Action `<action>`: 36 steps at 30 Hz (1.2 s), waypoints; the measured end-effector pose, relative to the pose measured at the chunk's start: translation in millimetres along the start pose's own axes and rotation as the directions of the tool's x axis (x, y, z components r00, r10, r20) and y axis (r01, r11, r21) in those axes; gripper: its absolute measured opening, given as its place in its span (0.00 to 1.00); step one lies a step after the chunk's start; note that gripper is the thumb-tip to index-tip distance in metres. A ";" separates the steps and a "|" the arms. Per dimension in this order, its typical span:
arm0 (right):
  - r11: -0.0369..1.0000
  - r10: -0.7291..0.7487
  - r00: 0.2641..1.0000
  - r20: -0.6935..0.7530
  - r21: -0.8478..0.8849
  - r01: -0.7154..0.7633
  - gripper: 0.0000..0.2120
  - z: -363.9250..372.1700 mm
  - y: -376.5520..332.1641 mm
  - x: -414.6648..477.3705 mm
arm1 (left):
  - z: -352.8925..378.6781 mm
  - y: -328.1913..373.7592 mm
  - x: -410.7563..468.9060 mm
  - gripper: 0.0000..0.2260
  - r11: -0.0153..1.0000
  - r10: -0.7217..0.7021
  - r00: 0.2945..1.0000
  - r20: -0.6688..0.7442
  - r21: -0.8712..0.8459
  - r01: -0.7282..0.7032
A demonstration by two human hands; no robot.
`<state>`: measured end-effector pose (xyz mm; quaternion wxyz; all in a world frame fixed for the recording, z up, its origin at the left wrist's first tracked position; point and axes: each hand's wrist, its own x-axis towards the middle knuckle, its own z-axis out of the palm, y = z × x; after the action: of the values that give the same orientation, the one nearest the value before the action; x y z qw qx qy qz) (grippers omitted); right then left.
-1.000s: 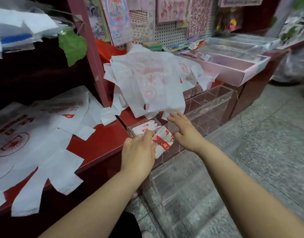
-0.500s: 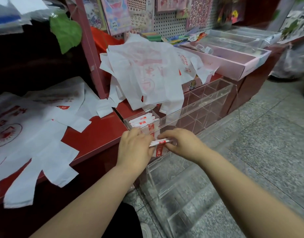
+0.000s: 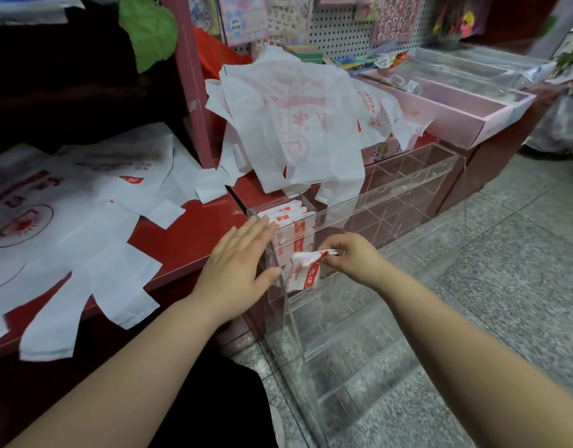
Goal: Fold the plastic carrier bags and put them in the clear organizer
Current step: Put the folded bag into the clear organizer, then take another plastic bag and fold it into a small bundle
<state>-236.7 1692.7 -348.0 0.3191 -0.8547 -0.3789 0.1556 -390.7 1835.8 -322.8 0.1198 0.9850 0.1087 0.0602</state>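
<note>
Through the head camera, I'm struggling to tell through the clear organizer's point(image 3: 408, 195) walls whether the folded carrier bag point(image 3: 306, 270) is sitting inside the nearest compartment or outside it. My right hand point(image 3: 353, 257) is pinching its top edge. My left hand point(image 3: 236, 263) is lying flat, fingers straight, against the organizer's near end.

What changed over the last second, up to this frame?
The left hand let go of the folded bag and now lies open against the organizer's near end. The right hand alone pinches the bag, which now hangs down. The bag pile and flat bags stayed put.
</note>
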 end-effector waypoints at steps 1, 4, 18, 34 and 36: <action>0.991 -0.030 0.999 0.014 -0.129 0.032 0.06 3.3 -0.2 2.7 | -1.9 0.4 -0.1 0.30 1.000 -0.003 1.000 0.011 -0.010 0.003; 0.930 -0.097 0.990 0.102 -0.345 0.127 0.08 9.2 -8.9 2.6 | -3.6 0.3 0.1 0.30 1.000 -0.010 1.000 0.023 -0.025 0.011; 0.942 0.056 0.975 0.215 -0.336 0.020 0.11 1.4 -15.0 -5.3 | -6.4 0.5 -0.9 0.32 0.998 -0.006 1.000 0.028 -0.069 0.008; 0.924 -0.377 0.905 -0.198 -0.018 0.382 0.08 24.9 -130.0 -29.7 | -48.0 -70.8 -112.2 0.17 0.971 -0.218 0.794 -0.567 -0.206 0.120; 0.890 -0.454 0.883 -0.120 -0.031 0.454 0.08 45.0 -158.6 -22.7 | -57.2 -97.0 -140.4 0.18 0.947 -0.321 0.738 -0.593 -0.207 0.246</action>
<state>-361.6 1775.7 -276.0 0.3687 -0.7506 -0.5479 0.0227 -554.4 1908.4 -304.8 0.1414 0.8734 0.2870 0.3673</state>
